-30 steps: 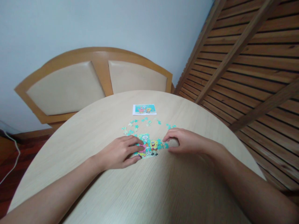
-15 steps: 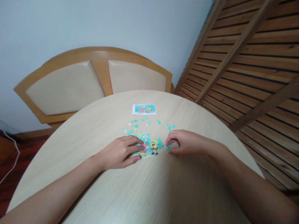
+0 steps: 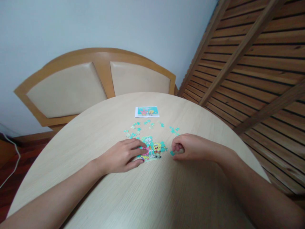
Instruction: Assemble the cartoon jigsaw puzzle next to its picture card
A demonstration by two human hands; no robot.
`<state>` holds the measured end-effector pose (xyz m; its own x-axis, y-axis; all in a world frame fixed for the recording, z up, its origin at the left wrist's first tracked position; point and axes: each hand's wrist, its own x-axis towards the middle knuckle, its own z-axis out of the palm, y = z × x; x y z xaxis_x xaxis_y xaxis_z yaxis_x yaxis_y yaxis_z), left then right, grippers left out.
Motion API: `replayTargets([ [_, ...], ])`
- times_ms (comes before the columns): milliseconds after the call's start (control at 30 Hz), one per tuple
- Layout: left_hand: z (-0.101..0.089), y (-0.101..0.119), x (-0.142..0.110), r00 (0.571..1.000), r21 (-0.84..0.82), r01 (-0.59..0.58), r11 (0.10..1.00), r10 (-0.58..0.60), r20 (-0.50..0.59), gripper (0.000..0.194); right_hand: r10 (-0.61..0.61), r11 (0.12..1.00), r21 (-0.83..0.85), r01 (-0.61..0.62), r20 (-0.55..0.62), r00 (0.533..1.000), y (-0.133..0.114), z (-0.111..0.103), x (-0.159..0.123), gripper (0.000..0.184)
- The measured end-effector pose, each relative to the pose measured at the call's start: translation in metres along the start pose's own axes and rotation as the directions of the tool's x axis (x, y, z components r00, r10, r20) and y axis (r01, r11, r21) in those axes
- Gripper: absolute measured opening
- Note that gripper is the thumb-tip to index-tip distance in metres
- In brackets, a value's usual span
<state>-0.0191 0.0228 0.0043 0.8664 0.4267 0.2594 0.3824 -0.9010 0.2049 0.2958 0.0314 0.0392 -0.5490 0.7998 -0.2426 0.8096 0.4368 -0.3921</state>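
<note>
Here's the right hand (image 3: 188, 147), fingers curled under and the thumb held out below them, with a small teal piece (image 3: 172, 153) right at the fingertips; whether it is pinched or only touched, I cannot tell. Across from it, the left hand (image 3: 126, 156) lies palm down, loosely spread and gripping nothing, its fingertips resting over the left part of the partly joined puzzle (image 3: 157, 149). That puzzle sits on the counter between the two hands, a yellow square figure showing at its right and a pale green-blue one beside it, with pink peeking out by the left fingers. The teal piece is just off its right edge, apart from it. Just beyond the left hand, a scatter of loose pieces (image 3: 132, 135) in teal and pale yellow curves away, and a smaller teal cluster (image 3: 174, 129) lies just past the right hand. Farther out, a printed picture card (image 3: 147, 112) with similar figures lies flat on the round, pale wood counter (image 3: 133, 197). Behind that stands a wood-framed backrest (image 3: 102, 57) with cream panels, against a pale wall (image 3: 95, 25), and slatted wood (image 3: 262, 63) slants along the right.
</note>
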Motion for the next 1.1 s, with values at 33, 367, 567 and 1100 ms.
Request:
replayTargets([
  [33, 0.0000, -0.0001, -0.0001, 1.000, 0.000, 0.000, 1.000, 0.000, 0.001, 0.032, -0.004, 1.000, 0.016, 0.004, 0.004, 1.000, 0.0002, 0.0006, 0.0002, 0.017],
  [367, 0.0011, -0.0008, -0.0011, 1.000, 0.009, 0.010, 1.000, -0.010, 0.010, 0.032, -0.275, 0.959, 0.083, 0.272, 0.029, 0.961, -0.0037, 0.0043, 0.0061, 0.031],
  [567, 0.0008, -0.0002, -0.0002, 1.000, 0.006, -0.002, 1.000, 0.002, -0.003, 0.031, -0.184, 0.982, 0.047, 0.185, -0.030, 0.982, -0.0034, 0.0049, 0.0043, 0.016],
  [1100, 0.0003, 0.0004, 0.0002, 1.000, 0.008, 0.008, 1.000, -0.008, -0.002, 0.031, -0.151, 0.988, 0.042, 0.151, -0.021, 0.988, -0.0061, 0.0073, 0.0046, 0.022],
])
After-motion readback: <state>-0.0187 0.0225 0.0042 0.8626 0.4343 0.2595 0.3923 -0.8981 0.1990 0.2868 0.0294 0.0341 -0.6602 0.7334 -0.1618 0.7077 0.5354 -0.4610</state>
